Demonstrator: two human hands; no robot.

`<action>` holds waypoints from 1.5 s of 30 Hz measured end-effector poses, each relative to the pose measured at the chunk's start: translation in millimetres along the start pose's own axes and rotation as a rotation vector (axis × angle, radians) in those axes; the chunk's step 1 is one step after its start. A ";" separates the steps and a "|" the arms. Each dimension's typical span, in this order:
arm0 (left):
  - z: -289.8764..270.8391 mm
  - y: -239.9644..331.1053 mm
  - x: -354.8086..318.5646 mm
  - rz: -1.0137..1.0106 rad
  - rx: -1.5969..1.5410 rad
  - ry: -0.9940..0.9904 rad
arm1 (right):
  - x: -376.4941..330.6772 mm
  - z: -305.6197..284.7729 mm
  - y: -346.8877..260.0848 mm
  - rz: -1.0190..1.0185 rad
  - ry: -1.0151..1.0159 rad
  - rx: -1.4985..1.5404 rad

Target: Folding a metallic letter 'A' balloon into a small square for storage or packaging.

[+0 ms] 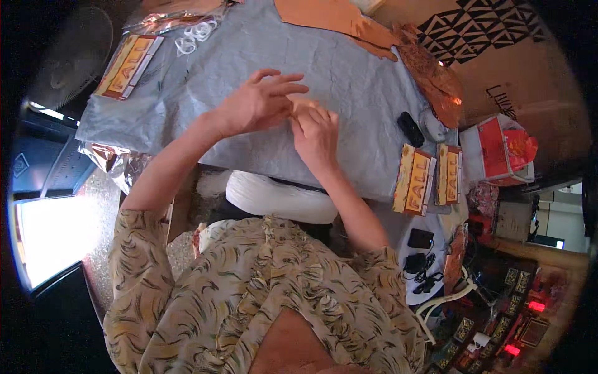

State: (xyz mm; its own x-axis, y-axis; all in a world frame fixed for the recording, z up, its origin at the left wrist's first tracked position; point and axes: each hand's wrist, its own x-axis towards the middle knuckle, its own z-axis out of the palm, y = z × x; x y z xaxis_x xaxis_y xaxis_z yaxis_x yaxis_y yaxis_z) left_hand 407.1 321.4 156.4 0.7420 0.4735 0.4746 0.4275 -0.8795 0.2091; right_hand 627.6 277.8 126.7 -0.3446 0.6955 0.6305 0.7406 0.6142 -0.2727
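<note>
My left hand and my right hand meet over the grey-blue cloth in the middle of the view. Between their fingertips is a small pale orange piece, pinched by both hands; most of it is hidden by the fingers. The left fingers spread above it, and the right fingers curl up to it from below.
Flat printed packets lie at the far left and at the right edge of the cloth. Orange leaf-shaped sheets and crinkled foil sit at the top. A black device, clear rings, a red-and-white bag and a fan surround the cloth.
</note>
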 end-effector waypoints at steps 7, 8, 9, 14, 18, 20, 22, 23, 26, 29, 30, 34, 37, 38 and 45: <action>-3.4 38.4 -23.3 -0.577 -1.132 0.447 | -8.7 -67.6 -15.4 0.738 -0.186 0.820; 9.9 40.9 -30.3 -0.685 -1.391 0.458 | -9.0 -70.1 -18.6 0.736 -0.182 0.822; 23.9 42.0 -34.9 -0.774 -1.511 0.346 | -9.1 -73.3 -23.5 0.799 -0.146 0.965; 40.6 77.7 -12.5 -0.938 -1.613 0.377 | -24.4 -67.1 -24.6 0.916 0.040 1.171; 50.7 82.1 -10.8 -0.972 -1.590 0.421 | -22.1 -81.6 -16.1 0.957 -0.072 1.003; 52.0 86.4 -6.4 -1.014 -1.587 0.443 | -16.6 -87.5 -4.4 0.978 -0.174 0.820; 51.2 86.9 -5.0 -0.995 -1.569 0.384 | -9.8 -84.6 8.0 0.861 0.047 0.895; 51.3 87.9 -5.4 -1.008 -1.572 0.380 | -8.5 -83.4 15.8 0.827 0.042 0.925; 51.2 89.9 -6.5 -1.007 -1.570 0.400 | -5.6 -82.7 24.9 0.800 0.007 0.933; 51.1 91.4 -5.4 -1.006 -1.491 0.364 | -11.9 -74.2 30.2 0.861 0.058 1.024; 51.3 91.9 -3.4 -1.030 -1.484 0.378 | -14.1 -72.2 32.9 0.915 0.091 1.110; 44.4 96.0 8.9 -1.068 -1.468 0.319 | -24.4 -78.4 41.6 0.978 0.114 1.144; 55.2 97.0 15.7 -1.120 -1.423 0.377 | -40.8 -104.5 38.5 1.041 -0.054 1.027; 59.8 95.5 16.9 -1.087 -1.447 0.333 | -51.9 -106.2 37.9 1.008 -0.158 0.960; 77.9 110.8 50.2 -0.946 -1.446 0.158 | -108.9 -136.6 36.5 1.034 0.003 0.981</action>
State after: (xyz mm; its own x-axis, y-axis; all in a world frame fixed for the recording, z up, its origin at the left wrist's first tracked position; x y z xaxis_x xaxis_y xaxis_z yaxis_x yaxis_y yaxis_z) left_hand 531.9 251.4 136.8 0.4372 0.8768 -0.2002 -0.1869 0.3063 0.9334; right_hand 771.0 173.5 147.4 0.0977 0.9826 -0.1579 -0.0390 -0.1548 -0.9872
